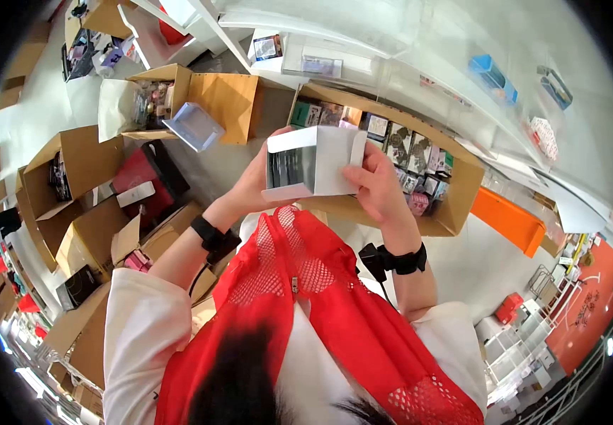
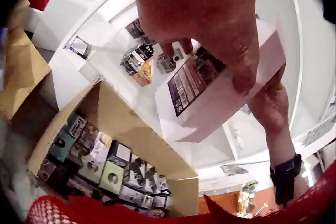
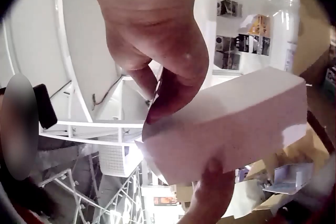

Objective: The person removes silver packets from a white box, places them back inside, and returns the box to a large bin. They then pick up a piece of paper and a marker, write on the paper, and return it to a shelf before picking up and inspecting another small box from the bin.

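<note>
A white cardboard box [image 1: 338, 166] is held up in front of the chest, between both hands. Its left side is open in the head view and shows dark flat packs [image 1: 292, 170] standing in a row inside. My left hand [image 1: 253, 180] grips the box from the left, thumb along the near side and fingers hidden behind it. On the right, my right hand [image 1: 381, 188] holds the other end, with its thumb on the near face. A printed label [image 2: 190, 85] with a barcode shows on the box in the left wrist view.
Below and behind the box is a large carton [image 1: 455, 205] packed with small boxes. A clear plastic tray [image 1: 194, 126] lies by a wooden board [image 1: 228, 106]. Open cartons [image 1: 83, 166] crowd the left side; white shelving [image 1: 419, 53] stands ahead, and an orange panel [image 1: 508, 219] to the right.
</note>
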A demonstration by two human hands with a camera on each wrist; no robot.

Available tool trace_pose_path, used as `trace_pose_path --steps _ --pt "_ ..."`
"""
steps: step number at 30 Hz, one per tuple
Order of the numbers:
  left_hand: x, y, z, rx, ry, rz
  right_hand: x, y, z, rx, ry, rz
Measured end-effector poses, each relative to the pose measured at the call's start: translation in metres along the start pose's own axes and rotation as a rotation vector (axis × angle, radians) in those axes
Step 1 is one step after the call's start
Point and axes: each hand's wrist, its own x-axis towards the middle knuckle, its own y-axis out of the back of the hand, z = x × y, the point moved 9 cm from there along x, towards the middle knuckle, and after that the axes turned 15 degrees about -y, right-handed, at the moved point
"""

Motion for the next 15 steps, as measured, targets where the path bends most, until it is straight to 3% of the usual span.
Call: trace_pose_path --steps 4,5,8,12,15 --pt "-0.007 0.01 0.032 0.077 -0.027 0.137 -0.019 -0.016 -0.018 0.03 0.116 0.041" --pt "-0.006 0.016 0.048 0.296 -0.093 0.132 -0.023 -0.019 -0.022 0.019 0.138 0.073" --pt "-0.006 0.028 0.086 0.681 -0.044 0.156 -0.045 -0.038 -0.048 -0.199 0.374 0.173" --pt "-0.01 0.031 0.144 1.083 -0.2 0.174 -0.118 -0.083 -0.083 -1.135 1.292 0.852" --pt "-0.021 0.031 0.167 1.232 -0.125 0.159 -0.115 -0.104 -0.074 -1.095 1.085 0.504"
